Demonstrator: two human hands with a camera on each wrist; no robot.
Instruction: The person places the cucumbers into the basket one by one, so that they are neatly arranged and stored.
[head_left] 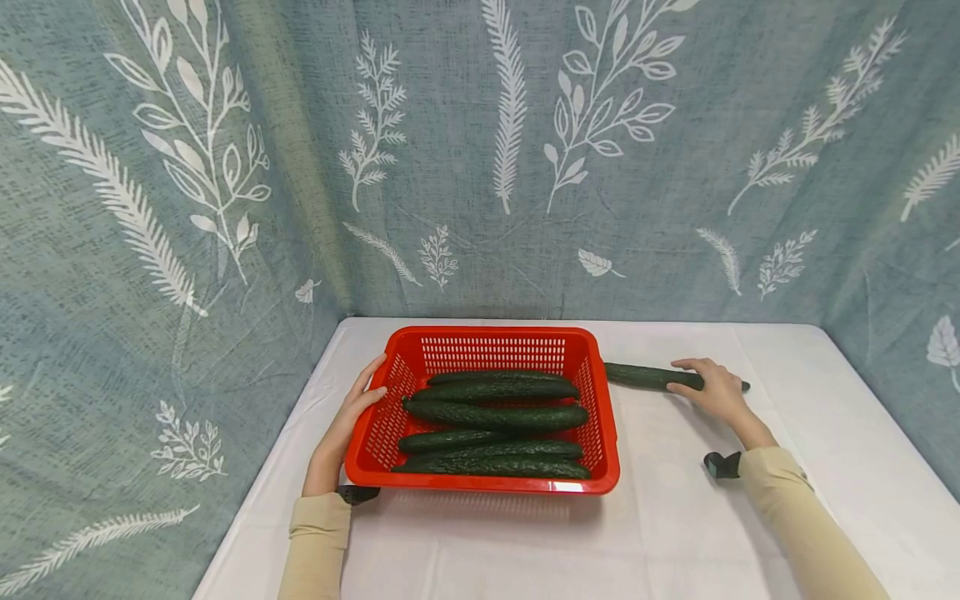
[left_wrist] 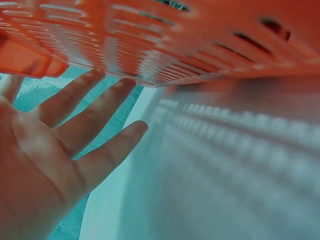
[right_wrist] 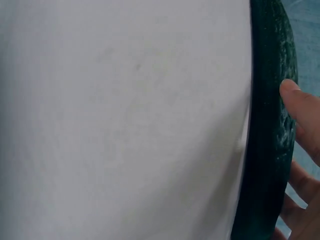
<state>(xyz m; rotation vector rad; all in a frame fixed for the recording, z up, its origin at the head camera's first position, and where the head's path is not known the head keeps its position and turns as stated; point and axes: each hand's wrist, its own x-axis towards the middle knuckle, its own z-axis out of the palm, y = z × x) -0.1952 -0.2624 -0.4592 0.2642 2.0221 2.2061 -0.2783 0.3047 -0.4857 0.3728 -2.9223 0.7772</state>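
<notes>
A red plastic basket (head_left: 483, 482) with slotted walls stands on the table, several long dark green cucumbers (head_left: 498, 414) lying in it. At its left side is my left hand (head_left: 348, 419), the thumb reaching over the rim. In the left wrist view the other fingers (left_wrist: 95, 120) are spread and fairly straight below the slotted wall, with fingertips close to it. My right hand (head_left: 716, 392) holds a single cucumber (head_left: 637, 376) near its right end, to the right of the basket. Its thumb (right_wrist: 295, 95) lies against the dark skin in the right wrist view.
A white cloth (head_left: 525, 550) covers the table. Blue-green curtains (head_left: 465, 167) with white leaf patterns hang behind it and along both sides. The lone cucumber's left end reaches the basket's right wall. A small black device (head_left: 722, 465) sits at the right wrist.
</notes>
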